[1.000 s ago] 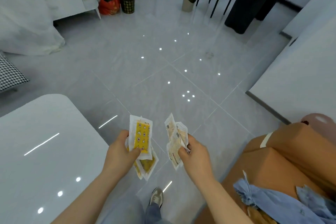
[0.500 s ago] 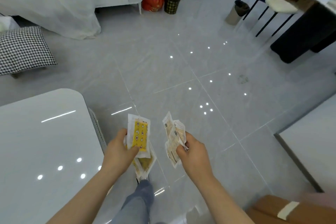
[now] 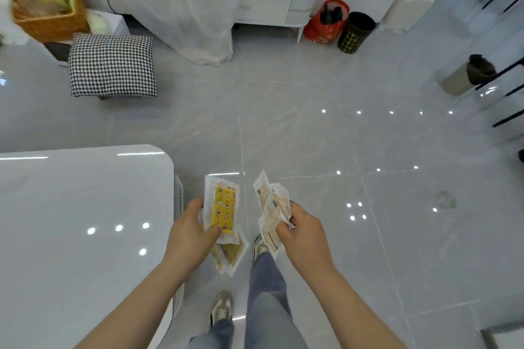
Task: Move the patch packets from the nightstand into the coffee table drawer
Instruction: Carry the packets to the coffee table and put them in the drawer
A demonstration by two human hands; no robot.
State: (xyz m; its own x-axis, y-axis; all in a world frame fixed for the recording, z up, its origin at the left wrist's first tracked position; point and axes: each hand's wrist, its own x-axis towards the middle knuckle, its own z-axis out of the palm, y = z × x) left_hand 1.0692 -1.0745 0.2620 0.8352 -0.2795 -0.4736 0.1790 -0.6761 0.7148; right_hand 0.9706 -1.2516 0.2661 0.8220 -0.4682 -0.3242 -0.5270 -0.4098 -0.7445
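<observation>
Both hands, left (image 3: 192,238) and right (image 3: 304,238), grip fanned yellow-and-white plastic patch packets (image 3: 222,211) beside the glossy white table (image 3: 85,207), picked up but not yet stowed in its drawer.

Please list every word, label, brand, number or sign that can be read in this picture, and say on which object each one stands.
None can be read.
Yellow patterned patch packet in the left hand: small drawn figures only, no legible words.
Beige printed patch packets in the right hand: dark print, too small and blurred.
Red plastic bag: gold marks, too blurred.
Black patterned bin: pattern only.
</observation>
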